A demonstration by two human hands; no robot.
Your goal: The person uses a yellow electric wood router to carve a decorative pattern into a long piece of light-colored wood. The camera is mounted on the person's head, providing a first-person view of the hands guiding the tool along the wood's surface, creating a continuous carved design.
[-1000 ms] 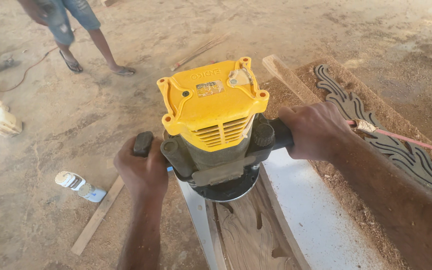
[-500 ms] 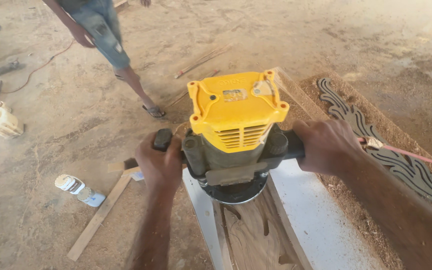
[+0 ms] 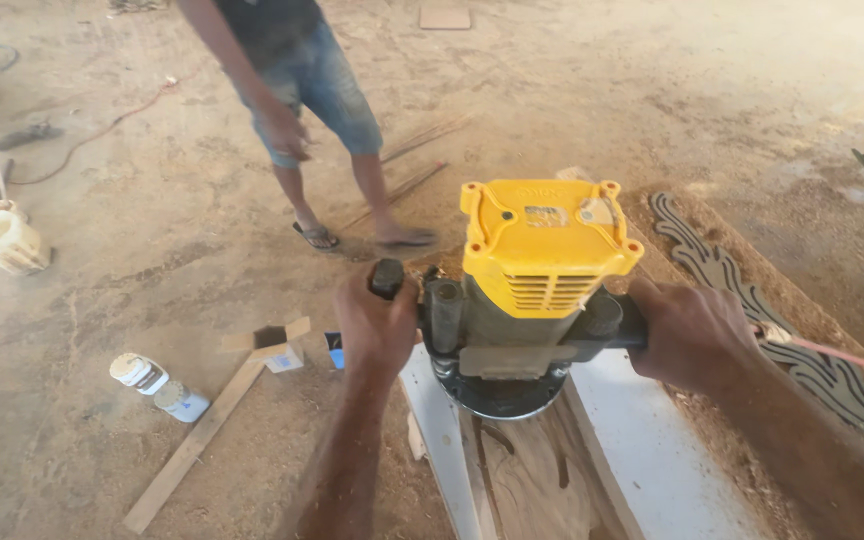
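Here the yellow router [image 3: 537,290] sits between both hands, left hand [image 3: 377,325] and right hand [image 3: 692,335] clenched round its handles.

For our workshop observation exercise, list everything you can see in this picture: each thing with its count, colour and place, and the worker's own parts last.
router: one, yellow top, dark body, centre, standing on the workpiece
workpiece: one, white board with a carved wood channel, bottom centre
carved panel: one, grey wavy cut-out, right, on sawdust
tins: two, small, pale lids, left on the floor
box: one, small, open, cardboard, beside a wooden strip
strip: one, wood, lower left
jug: one, cream, far left
cables: dark and red, upper left floor
bystander: one, blue shorts, sandals, top centre
left hand: fingers closed on the router's left handle
right hand: fingers closed on the right handle
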